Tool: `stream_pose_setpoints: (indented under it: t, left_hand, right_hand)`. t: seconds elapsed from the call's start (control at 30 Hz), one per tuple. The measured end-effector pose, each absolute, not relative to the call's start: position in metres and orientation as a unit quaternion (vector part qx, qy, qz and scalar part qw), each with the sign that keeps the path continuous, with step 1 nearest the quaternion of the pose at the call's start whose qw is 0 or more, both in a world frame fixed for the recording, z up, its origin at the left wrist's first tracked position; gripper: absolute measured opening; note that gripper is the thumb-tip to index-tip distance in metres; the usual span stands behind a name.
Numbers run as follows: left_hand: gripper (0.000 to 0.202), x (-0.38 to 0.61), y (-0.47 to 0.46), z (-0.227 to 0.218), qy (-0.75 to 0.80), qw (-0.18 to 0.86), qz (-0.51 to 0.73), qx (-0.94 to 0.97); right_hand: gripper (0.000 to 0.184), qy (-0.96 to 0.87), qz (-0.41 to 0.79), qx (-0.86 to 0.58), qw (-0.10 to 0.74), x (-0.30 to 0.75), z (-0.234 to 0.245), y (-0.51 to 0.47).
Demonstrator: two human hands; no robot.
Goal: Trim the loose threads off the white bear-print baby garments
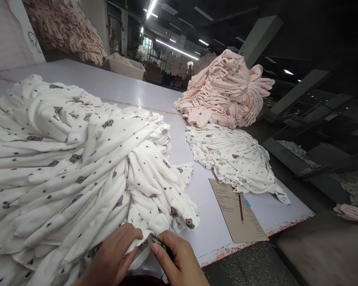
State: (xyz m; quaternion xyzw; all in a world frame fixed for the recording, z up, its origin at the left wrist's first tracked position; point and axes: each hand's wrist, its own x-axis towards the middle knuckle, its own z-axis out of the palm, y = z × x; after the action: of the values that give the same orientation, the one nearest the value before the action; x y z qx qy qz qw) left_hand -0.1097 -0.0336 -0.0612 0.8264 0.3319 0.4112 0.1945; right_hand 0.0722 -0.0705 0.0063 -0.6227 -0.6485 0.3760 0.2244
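A big heap of white printed garments (71,167) covers the left of the white table (128,89). At the near edge my left hand (113,256) pinches a piece of the white fabric (141,238) from this heap. My right hand (179,262) is closed round small metal snips with a green part (161,244), their tip right at the pinched fabric.
A smaller white pile (235,159) and a pink pile (226,91) lie at the right. A brown card (232,216) with a red pencil (240,208) sits near the table's front edge. A white bin (127,67) and more pink garments (65,28) stand at the back.
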Motion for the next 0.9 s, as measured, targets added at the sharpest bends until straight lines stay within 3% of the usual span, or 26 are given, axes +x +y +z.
stream_pose_setpoints:
  t: [0.13, 0.33, 0.57, 0.9]
  left_hand:
    - [0.023, -0.1094, -0.0352, -0.0634, 0.327, 0.226, 0.401, 0.825]
    - [0.024, -0.1086, -0.0333, -0.0637, 0.304, 0.170, 0.414, 0.841]
    - [0.023, -0.1086, -0.0338, -0.0624, 0.308, 0.159, 0.388, 0.854]
    - [0.024, -0.1108, -0.0355, -0.0602, 0.313, 0.155, 0.370, 0.861]
  right_hand:
    - [0.027, -0.673, 0.352, -0.624, 0.185, 0.0716, 0.0029, -0.0717]
    - [0.027, -0.681, 0.320, -0.634, 0.177, 0.0728, 0.0035, -0.0739]
    - [0.026, -0.706, 0.287, -0.636, 0.117, 0.0715, 0.0098, -0.0699]
    - [0.023, -0.716, 0.271, -0.636, 0.099, 0.0723, 0.0070, -0.0701]
